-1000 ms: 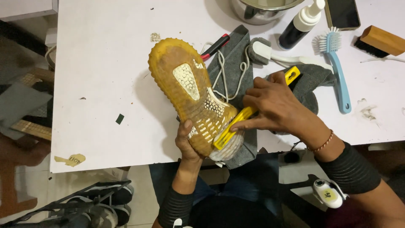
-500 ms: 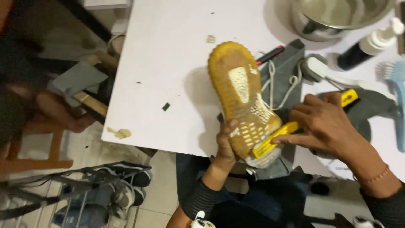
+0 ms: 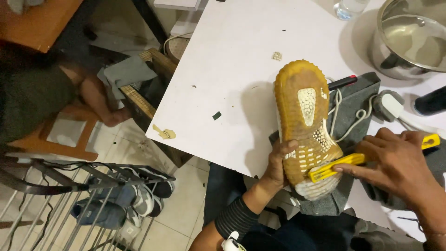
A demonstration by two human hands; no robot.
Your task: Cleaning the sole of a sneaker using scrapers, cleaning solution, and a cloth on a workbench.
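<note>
A sneaker (image 3: 304,118) lies sole-up at the near edge of the white table (image 3: 232,83), its worn yellow-brown sole showing a white patterned insert. My left hand (image 3: 278,160) grips the heel end from below the table edge. My right hand (image 3: 395,162) holds a yellow brush (image 3: 339,166) pressed across the heel part of the sole; the handle's far end sticks out past the hand. White laces (image 3: 346,118) trail over a grey cloth (image 3: 357,102) under the shoe.
A steel bowl (image 3: 411,37) stands at the back right, a dark bottle (image 3: 429,103) and a small white brush (image 3: 388,106) beside it. A red-and-black pen (image 3: 343,82) lies by the shoe. Left of the table another person's arm (image 3: 93,95) and a shoe rack (image 3: 93,195).
The view has swung left, so the table and shoe now sit further right. Both hands keep their grip; the brush stays on the heel part of the sole.
</note>
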